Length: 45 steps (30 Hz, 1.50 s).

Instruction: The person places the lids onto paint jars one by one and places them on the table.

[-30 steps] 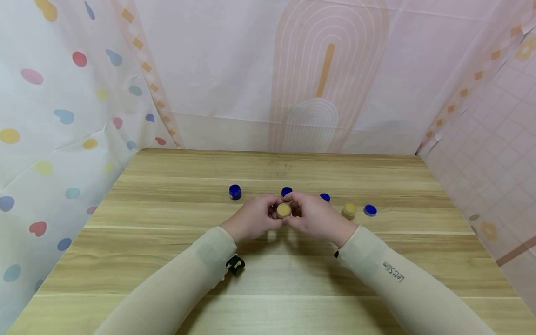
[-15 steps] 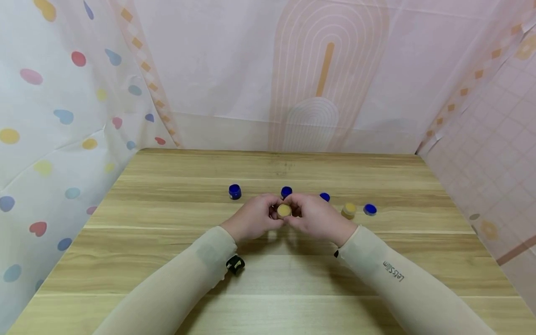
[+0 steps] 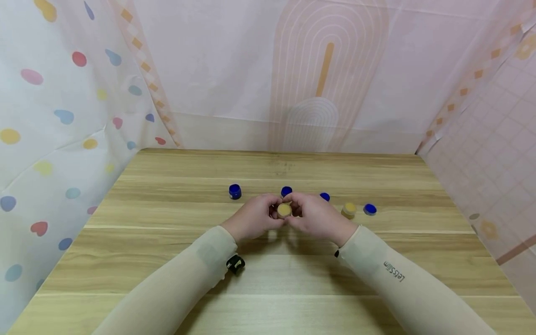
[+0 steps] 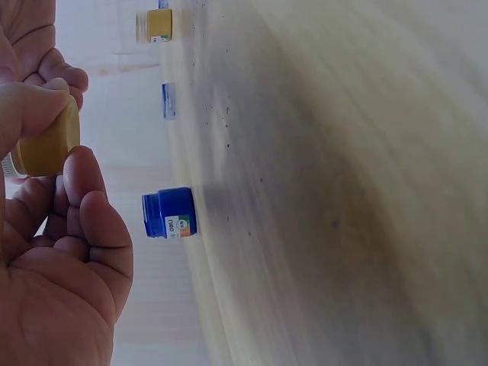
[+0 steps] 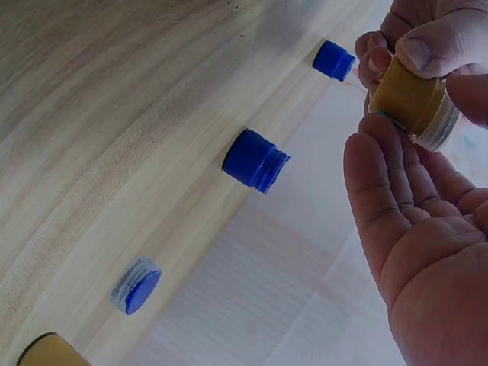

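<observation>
In the head view, a small yellow paint jar (image 3: pixel 284 211) is held upright between both hands over the middle of the table. My left hand (image 3: pixel 255 216) grips its yellow body, the thumb lying along the side in the left wrist view. From the other side my right hand (image 3: pixel 316 216) holds the jar, with its thumb by the ridged whitish rim of the lid (image 5: pixel 438 126) and its fingers below. Just behind the hands stands a blue jar (image 4: pixel 171 213) with a bare threaded neck, partly hidden in the head view.
Another blue jar without a lid (image 3: pixel 235 191) stands to the left. On the right lie two blue lids, a nearer one (image 3: pixel 370 210) and one partly behind the right hand (image 3: pixel 324 197). A second yellow jar (image 3: pixel 349 211) with its lid on stands between them.
</observation>
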{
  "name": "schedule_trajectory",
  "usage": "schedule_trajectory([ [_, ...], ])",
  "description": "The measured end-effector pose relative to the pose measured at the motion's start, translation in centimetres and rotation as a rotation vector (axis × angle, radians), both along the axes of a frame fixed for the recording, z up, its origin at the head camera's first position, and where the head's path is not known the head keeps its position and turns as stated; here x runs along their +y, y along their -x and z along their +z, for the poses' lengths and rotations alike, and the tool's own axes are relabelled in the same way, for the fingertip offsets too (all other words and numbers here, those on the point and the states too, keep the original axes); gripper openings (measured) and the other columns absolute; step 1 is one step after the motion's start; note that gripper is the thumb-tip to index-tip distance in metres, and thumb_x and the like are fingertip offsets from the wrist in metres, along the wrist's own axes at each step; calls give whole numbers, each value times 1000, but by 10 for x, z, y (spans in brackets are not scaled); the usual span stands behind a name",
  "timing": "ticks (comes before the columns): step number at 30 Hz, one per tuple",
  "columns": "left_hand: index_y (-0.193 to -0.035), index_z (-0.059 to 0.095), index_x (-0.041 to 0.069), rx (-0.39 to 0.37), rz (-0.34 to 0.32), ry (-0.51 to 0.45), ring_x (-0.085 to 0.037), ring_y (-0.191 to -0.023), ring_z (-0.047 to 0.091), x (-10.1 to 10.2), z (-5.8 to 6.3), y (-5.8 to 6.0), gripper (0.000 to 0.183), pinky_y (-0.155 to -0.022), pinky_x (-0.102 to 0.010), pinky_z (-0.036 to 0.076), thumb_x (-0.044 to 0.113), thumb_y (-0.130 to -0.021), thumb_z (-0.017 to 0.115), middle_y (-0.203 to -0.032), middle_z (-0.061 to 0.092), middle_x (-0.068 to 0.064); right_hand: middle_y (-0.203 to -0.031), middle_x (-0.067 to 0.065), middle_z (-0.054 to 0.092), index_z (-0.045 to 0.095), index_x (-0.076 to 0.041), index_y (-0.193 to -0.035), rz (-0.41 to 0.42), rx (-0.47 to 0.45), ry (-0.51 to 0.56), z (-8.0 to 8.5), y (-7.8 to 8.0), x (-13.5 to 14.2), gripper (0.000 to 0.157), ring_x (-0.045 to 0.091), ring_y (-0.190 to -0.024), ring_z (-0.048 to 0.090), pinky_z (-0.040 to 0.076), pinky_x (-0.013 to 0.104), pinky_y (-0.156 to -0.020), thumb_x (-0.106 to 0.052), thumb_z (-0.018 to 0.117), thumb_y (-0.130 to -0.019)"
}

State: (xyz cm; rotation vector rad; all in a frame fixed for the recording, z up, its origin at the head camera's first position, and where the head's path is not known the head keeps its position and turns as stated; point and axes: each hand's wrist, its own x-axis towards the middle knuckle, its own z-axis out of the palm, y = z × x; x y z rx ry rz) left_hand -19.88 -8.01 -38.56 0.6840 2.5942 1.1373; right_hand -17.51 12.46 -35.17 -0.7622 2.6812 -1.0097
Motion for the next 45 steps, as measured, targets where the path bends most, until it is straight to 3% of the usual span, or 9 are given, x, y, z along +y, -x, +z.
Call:
schedule_trajectory([
  [5,-103,69,14,-10,5,3,-14,-86,61,1,0,0,17,-79,-30,53,17,-91,81,-99,64,-1,-106,3,75,67,-6,-131,5,2,10,0,-1,0,34,10,-91,68,58,27,-80,-12,74,-97],
  [12,-106,71,14,-27,2,4,-14,-87,61,1,1,0,18,-80,-30,53,18,-92,81,-100,63,-1,-100,-1,74,69,-10,-116,-11,15,-11,0,-1,1,21,8,-87,67,57,27,-77,-16,76,-97],
  [20,-101,69,15,-16,-3,13,-14,-87,60,2,2,0,16,-80,-30,52,17,-92,81,-100,63,-1,-99,0,73,65,-8,-128,-20,-3,-18,0,-1,2,36,10,-86,66,57,29,-78,-19,78,-96],
  [29,-99,68,13,0,-6,15,-12,-85,60,3,1,1,17,-79,-29,52,18,-91,83,-98,63,0,-103,0,74,68,-9,-126,-3,5,21,-3,-1,3,30,9,-87,66,57,27,-77,-11,74,-97],
  [35,-107,71,14,-22,-5,9,-13,-86,61,3,2,0,19,-79,-29,53,17,-92,81,-101,64,0,-98,-3,73,68,-12,-115,-35,8,-23,-2,-1,3,22,8,-85,66,56,28,-76,-19,78,-96],
  [41,-105,69,13,-43,0,2,-15,-87,61,2,1,0,17,-79,-30,53,16,-93,80,-101,63,-2,-104,1,75,64,-9,-130,-43,-9,-25,-2,0,1,39,10,-91,69,59,31,-81,-20,79,-96],
  [45,-102,68,13,-47,7,3,-15,-87,61,1,1,0,16,-79,-30,53,16,-93,80,-101,64,-2,-106,2,76,64,-8,-134,-29,-11,-10,-1,-1,0,41,11,-93,70,59,31,-83,-15,77,-96],
])
